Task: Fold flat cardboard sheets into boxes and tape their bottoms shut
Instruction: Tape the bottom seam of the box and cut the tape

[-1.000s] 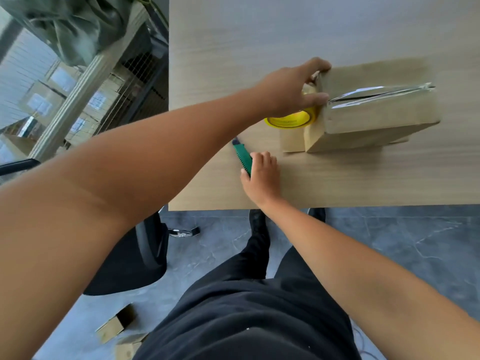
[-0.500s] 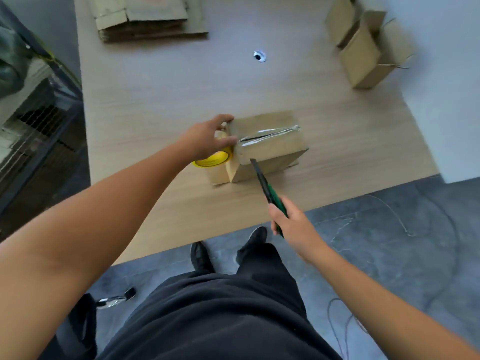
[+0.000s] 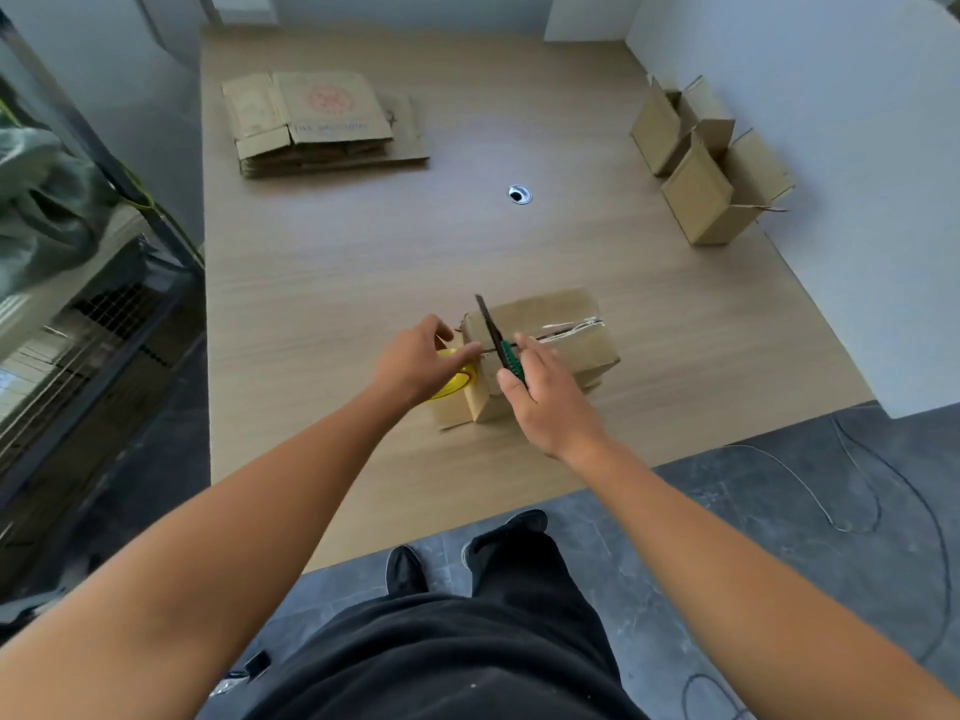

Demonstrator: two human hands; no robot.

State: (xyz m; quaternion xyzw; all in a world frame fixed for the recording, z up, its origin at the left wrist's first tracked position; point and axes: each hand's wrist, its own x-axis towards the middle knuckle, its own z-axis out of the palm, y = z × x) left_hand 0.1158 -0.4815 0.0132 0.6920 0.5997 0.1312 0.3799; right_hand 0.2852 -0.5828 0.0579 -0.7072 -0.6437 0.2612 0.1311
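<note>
A small cardboard box [image 3: 566,350] lies bottom-up near the table's front edge, with clear tape along its centre seam. My left hand [image 3: 415,361] grips a yellow tape roll [image 3: 457,381] against the box's left end, thumb and forefinger at the tape edge. My right hand [image 3: 545,397] holds a green-handled utility knife [image 3: 493,337] over the left part of the box. The dark blade points away from me across the taped seam.
A stack of flat cardboard sheets [image 3: 322,122] lies at the table's far left. Two folded boxes [image 3: 701,168] stand at the far right by the white wall. A cable grommet [image 3: 519,194] sits mid-table. The wooden table [image 3: 363,262] ends just in front of my legs.
My right hand picked the knife up from the table, lifted it, and brought its blade over the box's left end beside the tape roll. My left hand stayed on the roll.
</note>
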